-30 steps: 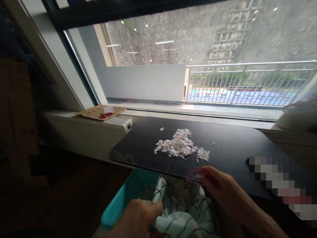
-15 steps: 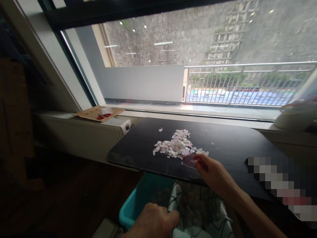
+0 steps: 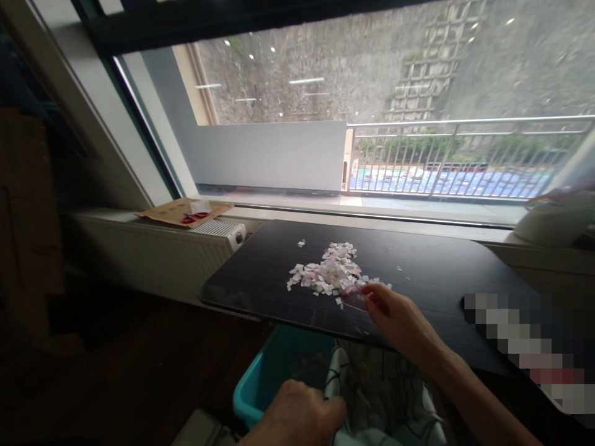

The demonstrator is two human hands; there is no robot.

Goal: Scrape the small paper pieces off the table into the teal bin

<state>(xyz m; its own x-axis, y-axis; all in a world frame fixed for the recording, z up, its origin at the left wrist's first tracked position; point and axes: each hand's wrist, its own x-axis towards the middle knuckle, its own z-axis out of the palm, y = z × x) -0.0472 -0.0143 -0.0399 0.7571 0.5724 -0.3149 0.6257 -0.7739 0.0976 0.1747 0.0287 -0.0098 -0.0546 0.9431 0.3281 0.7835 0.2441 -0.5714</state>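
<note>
With fingers pinched, my right hand (image 3: pixel 397 319) holds a thin, see-through pinkish plastic piece (image 3: pixel 354 300) low over the black table (image 3: pixel 432 266). Its edge meets the near right side of a heap of small white and pinkish paper scraps (image 3: pixel 328 272). Below the table's front edge, my left hand (image 3: pixel 302 409) is closed on the rim of a white cloth-like bag (image 3: pixel 335 371) with black lines. Dim contents, too dark to name, show inside the bag. Beside it stands a teal bin (image 3: pixel 248 393), partly hidden by my left hand and forearm.
Red-handled scissors (image 3: pixel 195 217) lie on brown paper (image 3: pixel 170 212) by the radiator (image 3: pixel 204 248). A few stray scraps (image 3: pixel 302 243) sit apart from the heap. At right is a blurred-out object (image 3: pixel 525 350); a window (image 3: pixel 302 80) rises behind.
My right hand has moved slightly up and left, bringing the plastic piece against the scraps. My left hand, the bag and the teal bin have shifted a little to the right.
</note>
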